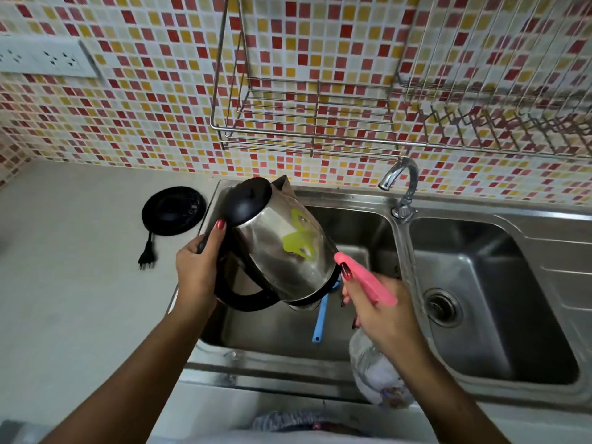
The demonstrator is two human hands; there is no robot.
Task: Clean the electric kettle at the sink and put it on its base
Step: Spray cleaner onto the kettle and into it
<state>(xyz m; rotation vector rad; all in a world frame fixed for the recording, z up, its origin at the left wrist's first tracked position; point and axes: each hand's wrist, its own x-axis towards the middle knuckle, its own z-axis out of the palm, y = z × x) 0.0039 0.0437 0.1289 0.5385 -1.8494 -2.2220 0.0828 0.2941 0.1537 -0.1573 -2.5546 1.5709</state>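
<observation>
Left hand [197,267] wrapped around the black handle of the electric kettle [278,248], grip pressed tight on it, thumb up along the handle's top. Kettle held in the air above the left basin of the steel sink [397,251], tilted with lid toward 11 o'clock and bottom toward 5 o'clock, lid shut, smear of yellow-green liquid on the steel side.

Right hand [381,312] at 4 o'clock from the kettle, grip closed around the neck of a spray bottle [371,363], one finger laid on the pink trigger head [365,280], nozzle just beside the kettle's lower wall.

Blue handle [321,318] lying in the left basin under the kettle, its head hidden.

Round black base [174,210] on the grey worktop [80,283] at 9 o'clock from the kettle, just left of the sink rim, plug [147,257] lying loose at its 6 o'clock.

Tap [402,187] at 2 o'clock, between the two basins.
</observation>
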